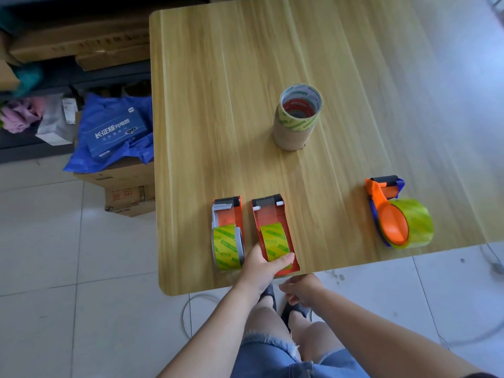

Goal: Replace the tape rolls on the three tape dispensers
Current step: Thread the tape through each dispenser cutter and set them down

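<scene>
Three tape dispensers lie on the bench [218, 77] near its lower edge, long axes running up the frame, cutters pointing away. Left hand [263, 268] grips the middle dispenser [268, 214] around its green-printed roll [274, 241]; right hand [301, 291] hangs loosely curled, holding nothing, below the bench edge. Roll printing is unreadable.

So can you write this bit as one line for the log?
left hand: grips middle dispenser | right hand: free, off table | spare rolls: stacked

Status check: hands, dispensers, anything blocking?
Left hand grips middle dispenser at its roll. Right hand idle below table edge. Spare rolls stacked behind. Nothing blocking.
</scene>
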`<act>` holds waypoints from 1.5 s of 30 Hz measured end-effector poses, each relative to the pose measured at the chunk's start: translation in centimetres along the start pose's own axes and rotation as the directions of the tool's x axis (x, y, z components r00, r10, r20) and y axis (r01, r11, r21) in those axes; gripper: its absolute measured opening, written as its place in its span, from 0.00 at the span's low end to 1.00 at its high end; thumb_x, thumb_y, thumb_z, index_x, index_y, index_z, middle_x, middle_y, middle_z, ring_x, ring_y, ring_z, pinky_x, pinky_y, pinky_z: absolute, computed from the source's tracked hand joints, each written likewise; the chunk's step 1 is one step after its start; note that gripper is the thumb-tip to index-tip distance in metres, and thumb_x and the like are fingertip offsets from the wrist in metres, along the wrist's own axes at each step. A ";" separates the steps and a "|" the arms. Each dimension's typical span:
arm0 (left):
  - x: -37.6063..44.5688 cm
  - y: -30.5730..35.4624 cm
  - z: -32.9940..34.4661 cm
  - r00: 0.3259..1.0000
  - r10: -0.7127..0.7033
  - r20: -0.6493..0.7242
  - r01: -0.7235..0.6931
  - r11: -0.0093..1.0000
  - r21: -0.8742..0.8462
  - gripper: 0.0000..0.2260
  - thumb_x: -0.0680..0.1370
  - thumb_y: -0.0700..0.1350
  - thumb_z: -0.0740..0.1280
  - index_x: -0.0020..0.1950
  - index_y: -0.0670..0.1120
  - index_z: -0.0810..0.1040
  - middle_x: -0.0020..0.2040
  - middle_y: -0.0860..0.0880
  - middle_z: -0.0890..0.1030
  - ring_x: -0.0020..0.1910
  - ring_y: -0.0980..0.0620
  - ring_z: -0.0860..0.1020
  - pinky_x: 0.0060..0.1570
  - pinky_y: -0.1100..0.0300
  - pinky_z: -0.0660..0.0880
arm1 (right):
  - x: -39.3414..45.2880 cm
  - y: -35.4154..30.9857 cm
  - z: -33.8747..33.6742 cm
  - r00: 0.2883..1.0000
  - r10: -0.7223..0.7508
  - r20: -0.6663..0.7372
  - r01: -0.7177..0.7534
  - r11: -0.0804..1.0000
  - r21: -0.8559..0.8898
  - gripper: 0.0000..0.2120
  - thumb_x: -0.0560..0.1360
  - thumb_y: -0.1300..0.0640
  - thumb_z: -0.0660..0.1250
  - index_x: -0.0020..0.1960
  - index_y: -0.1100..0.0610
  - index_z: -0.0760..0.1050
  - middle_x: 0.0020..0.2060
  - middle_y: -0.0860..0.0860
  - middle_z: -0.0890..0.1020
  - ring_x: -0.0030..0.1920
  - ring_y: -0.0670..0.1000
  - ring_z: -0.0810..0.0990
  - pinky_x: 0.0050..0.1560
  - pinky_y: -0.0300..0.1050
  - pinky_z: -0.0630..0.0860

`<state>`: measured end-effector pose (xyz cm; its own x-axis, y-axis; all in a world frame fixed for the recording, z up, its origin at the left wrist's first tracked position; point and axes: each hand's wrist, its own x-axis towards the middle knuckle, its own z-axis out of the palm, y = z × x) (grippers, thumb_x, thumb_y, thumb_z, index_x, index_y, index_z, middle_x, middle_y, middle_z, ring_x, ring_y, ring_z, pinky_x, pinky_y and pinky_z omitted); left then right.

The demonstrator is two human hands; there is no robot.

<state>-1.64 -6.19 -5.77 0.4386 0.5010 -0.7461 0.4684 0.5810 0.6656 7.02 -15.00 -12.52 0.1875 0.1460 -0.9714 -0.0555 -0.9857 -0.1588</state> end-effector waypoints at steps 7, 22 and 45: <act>-1.6 0.6 0.8 0.991 -0.036 -0.132 0.075 0.952 0.296 0.30 0.72 0.50 0.72 0.70 0.45 0.63 0.68 0.49 0.69 0.71 0.47 0.66 0.64 0.57 0.68 | -0.5 0.5 -0.2 0.978 0.157 0.137 -0.162 0.987 0.026 0.07 0.76 0.60 0.64 0.53 0.59 0.76 0.38 0.50 0.81 0.35 0.47 0.78 0.45 0.43 0.73; -3.3 7.4 8.5 0.886 0.462 -0.039 -0.355 0.730 0.584 0.05 0.74 0.41 0.69 0.49 0.48 0.77 0.43 0.53 0.79 0.42 0.57 0.76 0.40 0.76 0.68 | -11.9 3.3 -16.4 0.651 -0.742 -0.159 0.539 0.599 -0.592 0.11 0.75 0.58 0.60 0.54 0.51 0.78 0.39 0.42 0.76 0.44 0.49 0.77 0.40 0.39 0.66; 2.8 5.7 23.7 0.976 0.039 -0.214 -0.011 0.991 0.134 0.18 0.63 0.45 0.79 0.47 0.46 0.76 0.45 0.47 0.82 0.46 0.47 0.80 0.46 0.54 0.76 | -5.6 0.3 -28.3 0.839 -0.521 -0.158 0.513 0.853 -0.094 0.21 0.70 0.58 0.70 0.62 0.53 0.71 0.37 0.48 0.75 0.36 0.50 0.76 0.41 0.45 0.76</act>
<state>20.48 -16.69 -3.59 0.2826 0.6491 -0.7062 0.5625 0.4842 0.6701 33.68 -18.52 -2.16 0.3413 0.6230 -0.7039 0.1406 -0.7742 -0.6171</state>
